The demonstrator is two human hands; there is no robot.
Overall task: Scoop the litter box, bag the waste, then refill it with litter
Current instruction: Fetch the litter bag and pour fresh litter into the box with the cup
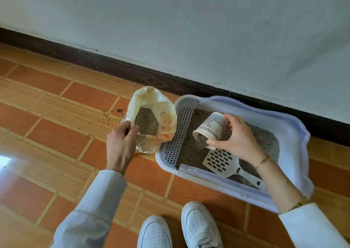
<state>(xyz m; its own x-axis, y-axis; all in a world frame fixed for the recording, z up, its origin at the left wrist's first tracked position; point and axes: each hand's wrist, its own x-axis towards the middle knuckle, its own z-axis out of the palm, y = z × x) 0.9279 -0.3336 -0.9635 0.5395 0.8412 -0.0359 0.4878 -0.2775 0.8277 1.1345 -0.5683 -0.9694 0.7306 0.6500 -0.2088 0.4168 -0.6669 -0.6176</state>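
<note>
A pale lilac litter box (291,134) sits on the tiled floor by the wall, with grey litter (191,149) spread inside. My right hand (238,139) grips a patterned paper cup (212,127) tipped mouth-down over the box, litter showing at its rim. A white slotted scoop (225,162) lies in the box just below the cup. Left of the box stands an open yellowish litter bag (162,111) with grey litter inside. My left hand (121,143) pinches the bag's near edge and holds it open.
A grey perforated grate (180,130) lines the box's left end. Spilled litter grains (113,115) dot the tiles left of the bag. A dark baseboard (113,65) and white wall run behind. My white shoes (180,228) stand close in front of the box.
</note>
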